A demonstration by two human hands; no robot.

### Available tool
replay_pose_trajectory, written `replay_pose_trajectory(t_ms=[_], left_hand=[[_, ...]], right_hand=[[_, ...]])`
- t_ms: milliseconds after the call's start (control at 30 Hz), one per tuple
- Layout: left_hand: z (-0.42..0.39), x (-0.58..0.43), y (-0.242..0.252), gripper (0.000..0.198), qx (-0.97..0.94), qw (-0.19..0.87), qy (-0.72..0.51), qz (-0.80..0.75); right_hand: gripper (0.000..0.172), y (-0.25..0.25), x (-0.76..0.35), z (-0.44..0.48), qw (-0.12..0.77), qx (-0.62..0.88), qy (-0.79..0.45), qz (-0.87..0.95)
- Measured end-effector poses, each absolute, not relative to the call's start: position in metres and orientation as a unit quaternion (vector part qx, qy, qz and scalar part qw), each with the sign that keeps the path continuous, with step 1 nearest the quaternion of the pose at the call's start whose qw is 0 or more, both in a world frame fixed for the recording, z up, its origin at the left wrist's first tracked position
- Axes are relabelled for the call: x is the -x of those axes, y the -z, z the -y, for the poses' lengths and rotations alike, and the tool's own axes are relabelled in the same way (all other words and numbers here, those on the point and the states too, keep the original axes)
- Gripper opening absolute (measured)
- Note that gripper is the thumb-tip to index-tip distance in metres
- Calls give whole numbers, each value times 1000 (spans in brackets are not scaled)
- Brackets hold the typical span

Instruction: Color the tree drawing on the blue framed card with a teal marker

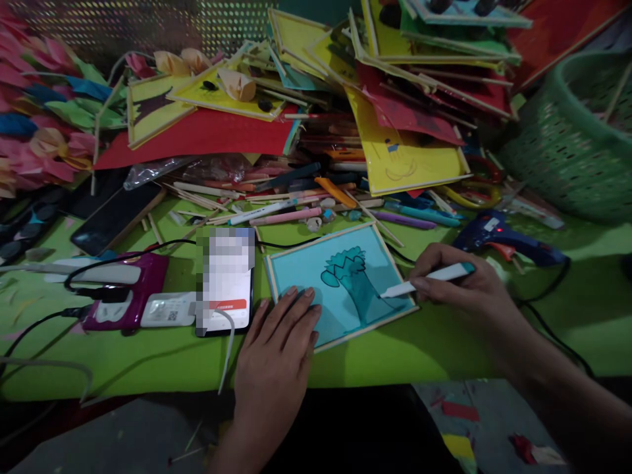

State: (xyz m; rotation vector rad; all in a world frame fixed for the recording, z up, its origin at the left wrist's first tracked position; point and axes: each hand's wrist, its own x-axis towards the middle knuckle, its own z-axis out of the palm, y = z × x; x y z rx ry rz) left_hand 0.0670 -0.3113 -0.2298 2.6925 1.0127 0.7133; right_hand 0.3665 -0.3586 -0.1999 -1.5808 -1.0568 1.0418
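Observation:
A light blue card (296,263) with a thin wooden stick frame lies tilted on the green table (168,368). It bears a dark-outlined drawing (358,289), partly coloured teal. My right hand (459,283) is closed around a white marker (429,279) with a teal end, its tip at the drawing's lower right edge. Flat on the card's lower left corner rests my left hand (281,342), fingers stretched out and holding nothing. A phone (227,280) with a lit screen lies just left of that hand.
Behind the card are scattered markers and sticks (296,204), with framed cards (409,158) piled above. A blue glue gun (513,240) and green basket (567,138) stand right. Left are a purple power strip (143,283), cables and a dark phone (116,217).

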Motion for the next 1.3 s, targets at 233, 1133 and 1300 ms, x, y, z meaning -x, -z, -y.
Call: replay_pose_trajectory(t_ms=[233,1133,1300], left_hand=[[312,-67,229,28,-900,94,-248,-346],[312,-67,229,29,-902,93,-240,-345],[311,-67,227,30,-902,91,-237,-349]], right_hand=[[20,200,-365,356,474,650,-415,425],[23,196,-370,359,453,661,-402,443],[23,197,-371,360,442,661,-410,448]])
